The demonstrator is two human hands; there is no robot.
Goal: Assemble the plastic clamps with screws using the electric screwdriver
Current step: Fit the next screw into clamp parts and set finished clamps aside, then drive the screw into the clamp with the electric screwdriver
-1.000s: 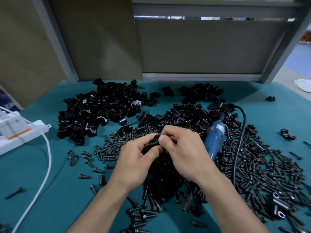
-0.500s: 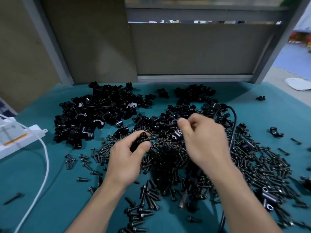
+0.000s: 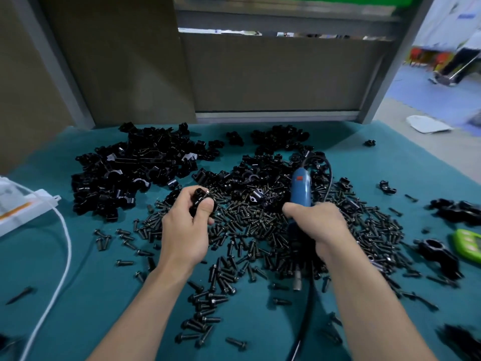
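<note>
Grips a black clamp (image 3: 200, 199) in left hand (image 3: 186, 227): fingers (image 3: 179, 201) curled round it, thumb pressed on its near face. Wraps right hand (image 3: 321, 225) round blue electric screwdriver (image 3: 301, 188): fingers closed tight on the lower body, blue casing sticking out beyond the knuckles, metal bit poking out on the wrist side. Holds both over loose black screws (image 3: 247, 227) spread between and under the two sets of fingers on teal desk (image 3: 86, 287). Leaves clamp pile (image 3: 122, 173) beyond left fingers, apart from them. Shows black cord (image 3: 304, 324) beside right forearm, white cable (image 3: 63, 246) far left of left fingers, green device (image 3: 468, 246) far right of right fingers.
</note>
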